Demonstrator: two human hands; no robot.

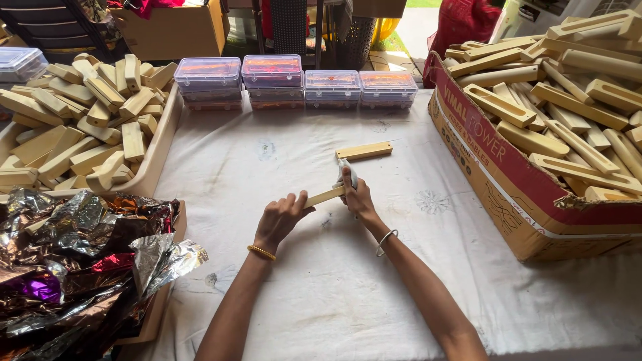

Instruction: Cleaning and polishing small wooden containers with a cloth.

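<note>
Left hand (279, 218) curled around the near end of a flat wooden stick (326, 196); grip closed on it. Right hand (359, 197) clamps the stick's far end, fingers clenched, with a small pale tube or strip (348, 171) pinched upright against it; what that item is cannot be told. Stick held just above the white cloth (321, 287) of the worktop, between both hands, roughly level.

Just beyond the right hand: a second wooden block (364, 151) lying flat on the cloth, apart from the fingers. Nothing sits between the hands and it.

Farther out, past that block: a row of clear plastic boxes (294, 81), lids shut, stacked two high, coloured contents inside, not identifiable.

Left of the left hand, well apart: an open tray (162, 140) heaped with short wooden blocks (87, 120). Nearer, beside the left forearm: a pile of crumpled shiny foil (80, 261), silver, copper and purple.

Right of the right hand, well apart: a red-edged cardboard carton (508, 194) filled with longer slotted wooden pieces (568, 100), loosely piled above its rim.
</note>
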